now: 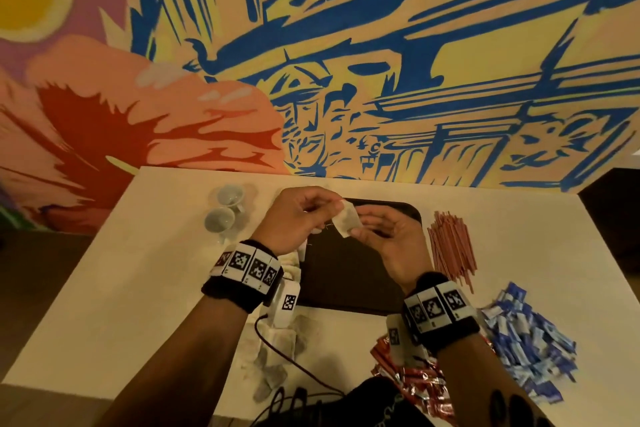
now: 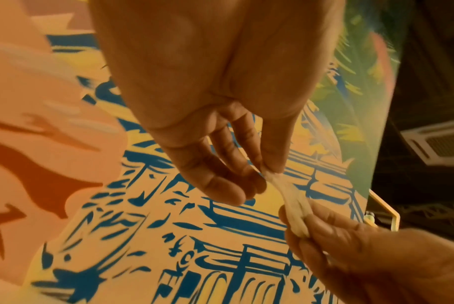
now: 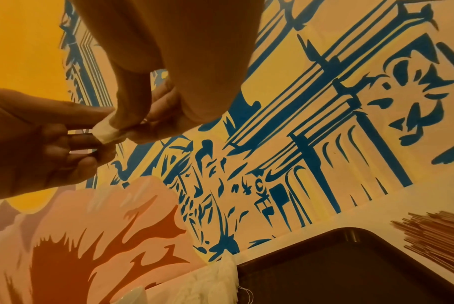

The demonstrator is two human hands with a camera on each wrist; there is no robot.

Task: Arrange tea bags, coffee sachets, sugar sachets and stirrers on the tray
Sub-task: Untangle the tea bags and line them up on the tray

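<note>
Paper tea bag (image 1: 347, 223), mid-frame above the bare dark tray (image 1: 346, 282), is pinched by both the left hand (image 1: 294, 218) and right hand (image 1: 394, 243). Stirrers (image 1: 452, 246), blue sachets (image 1: 530, 343), red sachets (image 1: 415, 381) remain on the counter (image 1: 138, 288); arranging looks barely begun.

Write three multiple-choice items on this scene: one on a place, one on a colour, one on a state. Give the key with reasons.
1. Where is the stirrer pile?
A. right of the tray
B. left of it
C. on it

2. What colour are the sugar sachets?
A. green
B. blue
C. black

3. How is the tea bag held?
A. lying on the tray
B. pinched by the left hand and right hand
C. by one hand

Key: 1 A, it lies past the tray's right edge. 2 B, blue and white. 3 B, fingers of both hands pinch it above the tray.
</note>
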